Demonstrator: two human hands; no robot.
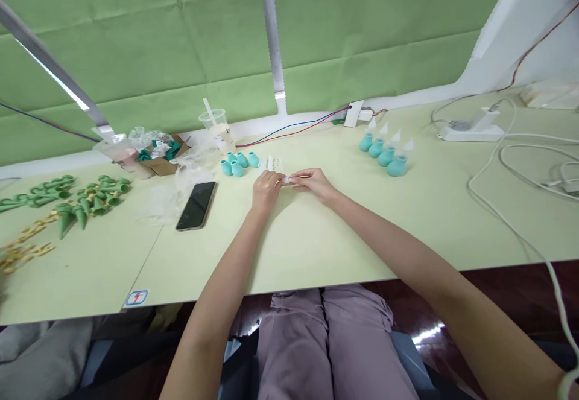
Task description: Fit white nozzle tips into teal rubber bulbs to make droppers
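My left hand (266, 189) and my right hand (315, 184) meet above the middle of the table, fingertips pinched together around a small translucent white piece (286, 180). Its exact shape is partly covered by the fingers. Just behind my left hand stand a few small clear-white pointed tips (270, 162). To the left of them is a cluster of several teal rubber bulbs (236, 168) with open necks. Farther right, a slanting row of several teal bulbs (397, 166) stands upright, each topped with a translucent pointed nozzle.
A black phone (196, 206) lies to the left, beside crumpled clear plastic bags (183, 174). Behind are a plastic cup with straw (222, 134) and an open cardboard box (163, 165). Green cone-shaped parts (97, 198) spread far left. A power strip (473, 131) and white cables (491, 207) occupy the right.
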